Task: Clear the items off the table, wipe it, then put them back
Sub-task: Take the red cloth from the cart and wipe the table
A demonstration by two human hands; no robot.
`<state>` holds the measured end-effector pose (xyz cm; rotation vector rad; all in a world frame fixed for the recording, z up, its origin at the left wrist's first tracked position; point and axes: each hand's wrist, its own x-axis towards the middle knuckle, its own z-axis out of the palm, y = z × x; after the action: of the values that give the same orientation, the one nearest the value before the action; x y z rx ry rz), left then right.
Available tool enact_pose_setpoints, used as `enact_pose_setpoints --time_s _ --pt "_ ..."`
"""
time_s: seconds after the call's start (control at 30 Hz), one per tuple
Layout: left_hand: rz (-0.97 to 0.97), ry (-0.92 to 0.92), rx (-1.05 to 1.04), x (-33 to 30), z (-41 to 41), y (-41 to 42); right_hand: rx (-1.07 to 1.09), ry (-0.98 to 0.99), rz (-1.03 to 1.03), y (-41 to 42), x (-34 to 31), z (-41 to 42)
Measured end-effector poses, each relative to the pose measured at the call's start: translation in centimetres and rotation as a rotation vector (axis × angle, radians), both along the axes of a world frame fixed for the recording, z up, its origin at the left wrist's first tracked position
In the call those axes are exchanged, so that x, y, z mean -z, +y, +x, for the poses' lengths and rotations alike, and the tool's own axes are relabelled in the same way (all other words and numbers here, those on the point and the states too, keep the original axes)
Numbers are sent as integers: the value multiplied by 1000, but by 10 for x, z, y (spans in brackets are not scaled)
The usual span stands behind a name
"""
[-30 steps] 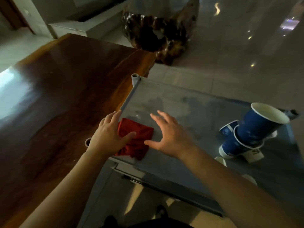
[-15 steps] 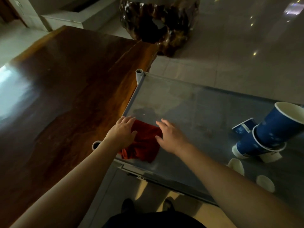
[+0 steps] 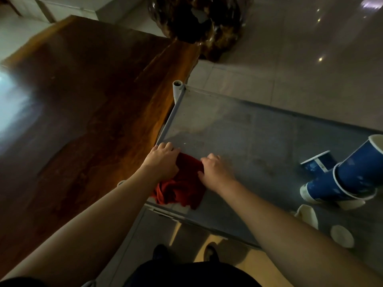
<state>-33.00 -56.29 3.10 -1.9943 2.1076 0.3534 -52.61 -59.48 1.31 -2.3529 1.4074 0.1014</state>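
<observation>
Both hands are closing in since the earlier frame: the left hand [image 3: 162, 160] and right hand [image 3: 214, 171] are now gripping the red cloth [image 3: 182, 188] from its two sides. It is lying at the counter [image 3: 238, 129] near-left corner, bare surface stretching rightward toward the blue cups [image 3: 339, 179].

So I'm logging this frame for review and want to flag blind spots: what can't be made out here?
Head view only:
- Red cloth: its upper part is covered by the left hand and right hand.
- Blue cups: the top one is cut off by the right edge.
- Print on the cups: too small and dim.
- Grey table: its right end runs out of frame.
</observation>
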Motion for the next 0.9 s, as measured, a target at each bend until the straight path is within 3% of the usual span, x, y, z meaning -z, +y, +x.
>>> enact_pose_setpoints --time_s 0.2,0.43,0.67,0.9 --pt "3 -61 8 -14 3 1 -10 -136 41 1 -9 1" --pt "-52 201 -169 -51 19 38 -87 -362 -31 24 -53 -11" --pt "-308 373 -400 -90 24 124 -298 -502 -75 49 -103 1" --pt "-474 353 -605 -99 33 219 -535 -601 -34 77 -128 44"
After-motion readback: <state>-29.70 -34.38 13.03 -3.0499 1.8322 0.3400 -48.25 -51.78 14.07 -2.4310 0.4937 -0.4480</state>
